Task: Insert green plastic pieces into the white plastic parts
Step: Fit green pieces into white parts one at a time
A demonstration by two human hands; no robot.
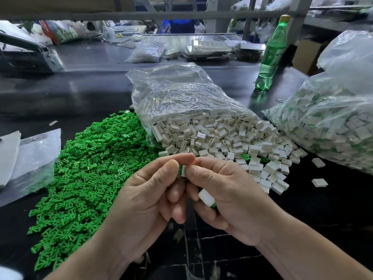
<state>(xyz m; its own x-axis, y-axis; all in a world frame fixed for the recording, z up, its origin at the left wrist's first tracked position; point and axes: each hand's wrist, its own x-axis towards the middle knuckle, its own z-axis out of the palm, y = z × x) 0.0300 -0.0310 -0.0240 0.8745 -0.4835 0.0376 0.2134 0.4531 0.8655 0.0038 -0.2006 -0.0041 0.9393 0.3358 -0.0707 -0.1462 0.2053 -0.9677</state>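
A wide heap of green plastic pieces (84, 172) lies on the dark table at the left. White plastic parts (232, 142) spill from an open clear bag (181, 98) in the middle. My left hand (147, 201) and my right hand (228, 199) meet in front of the heaps, fingertips pinched together on one small white part (184, 171) with a bit of green showing beside it. Lower in my right hand, a second white part with a green piece in it (206, 198) is tucked under the curled fingers.
A large clear bag of white parts with green inside (333, 128) lies at the right. A green bottle (271, 55) stands behind it. Two loose white parts (319, 172) lie by the bag. Flat clear bags (28, 158) rest at the left edge.
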